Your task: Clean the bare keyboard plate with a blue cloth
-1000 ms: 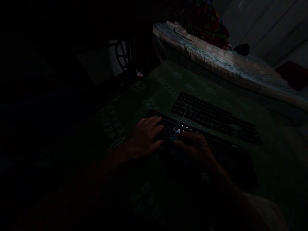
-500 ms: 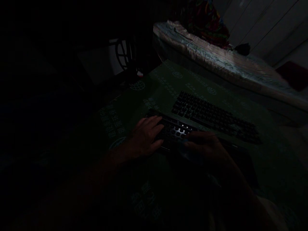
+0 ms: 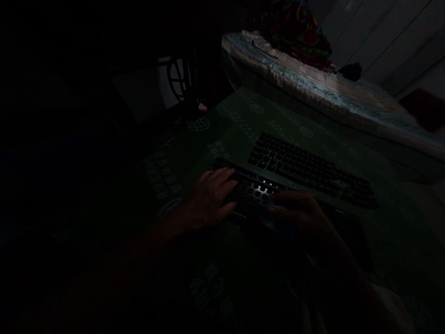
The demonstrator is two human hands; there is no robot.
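The scene is very dark. A keyboard base (image 3: 245, 197) with its keycaps off lies on the green sheet, and a bright patch lights part of its key sockets. My left hand (image 3: 212, 197) rests flat on the base's left end, fingers spread. My right hand (image 3: 299, 208) is closed around a bluish object (image 3: 274, 218) above the middle of the base. What kind of object it is I cannot make out; the hand and shadow hide much of it. Behind the base, the loose black keycaps (image 3: 306, 167) are laid out in keyboard order.
Green sheeting (image 3: 229, 125) with white print covers the work surface. Beyond it runs a pale, patterned mattress (image 3: 313, 83) with a colourful cloth (image 3: 302, 37) on top. A dark wheel-like frame (image 3: 178, 79) stands at the back left. The left side is lost in darkness.
Both hands stay almost where they were. The bluish object in my right hand shows slightly more clearly; little else differs.
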